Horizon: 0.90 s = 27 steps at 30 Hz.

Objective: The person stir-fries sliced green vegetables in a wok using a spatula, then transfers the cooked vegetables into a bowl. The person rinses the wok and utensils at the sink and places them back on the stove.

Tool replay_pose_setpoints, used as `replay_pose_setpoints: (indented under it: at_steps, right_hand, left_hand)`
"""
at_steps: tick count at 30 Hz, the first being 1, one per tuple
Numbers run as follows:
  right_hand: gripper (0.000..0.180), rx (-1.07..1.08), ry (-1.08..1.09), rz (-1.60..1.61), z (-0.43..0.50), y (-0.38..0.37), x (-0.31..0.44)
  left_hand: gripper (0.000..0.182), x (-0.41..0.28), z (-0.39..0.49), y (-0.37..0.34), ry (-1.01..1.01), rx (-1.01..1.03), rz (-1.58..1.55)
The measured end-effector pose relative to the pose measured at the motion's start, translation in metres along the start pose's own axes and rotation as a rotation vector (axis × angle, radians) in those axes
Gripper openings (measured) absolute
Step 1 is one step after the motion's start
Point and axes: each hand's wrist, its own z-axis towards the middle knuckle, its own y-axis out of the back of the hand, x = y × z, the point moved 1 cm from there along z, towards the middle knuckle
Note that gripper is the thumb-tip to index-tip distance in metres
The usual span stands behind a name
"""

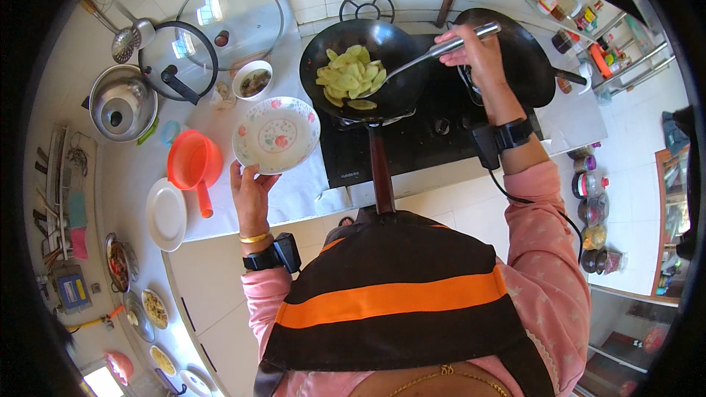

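A black wok on the stove holds a heap of pale green vegetable slices, with one slice lying apart near its front. My right hand grips the steel handle of a wok spatula. Its lower end is in among the slices, so its head is mostly hidden. Left of the wok, my left hand has its thumb on the near rim of a white floral plate, with fingers along the edge. That plate carries no food. Whether it rests on the counter, I cannot tell.
The wok's wooden handle points towards my body. A second black pan sits on the right of the black cooktop. Around the plate are a small bowl, glass lids, an orange dipper and an oval plate.
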Motion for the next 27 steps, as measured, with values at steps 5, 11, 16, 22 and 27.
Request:
replay_pose_setpoints:
  at_steps: [5, 11, 16, 22, 27]
  right_hand:
    - [0.03, 0.174, 0.272, -0.093, -0.005, -0.007, 0.027]
    - [0.01, 0.675, 0.928, -0.75, -0.063, -0.036, -0.015]
    - [0.014, 0.719, 0.847, -0.907, -0.115, -0.035, -0.069]
    - [0.014, 0.181, 0.475, -0.757, -0.124, 0.007, -0.138]
    - [0.047, 0.006, -0.386, -1.055, -0.099, 0.062, -0.195]
  left_hand:
    - [0.034, 0.004, 0.002, 0.001, -0.022, 0.011, -0.04]
    - [0.033, 0.004, 0.002, -0.003, 0.027, -0.005, -0.021]
    - [0.031, 0.005, 0.001, -0.007, 0.011, -0.037, -0.009]
    - [0.037, 0.007, 0.005, -0.004, 0.024, -0.014, -0.03]
    - [0.037, 0.008, 0.003, 0.0, 0.019, 0.017, -0.026]
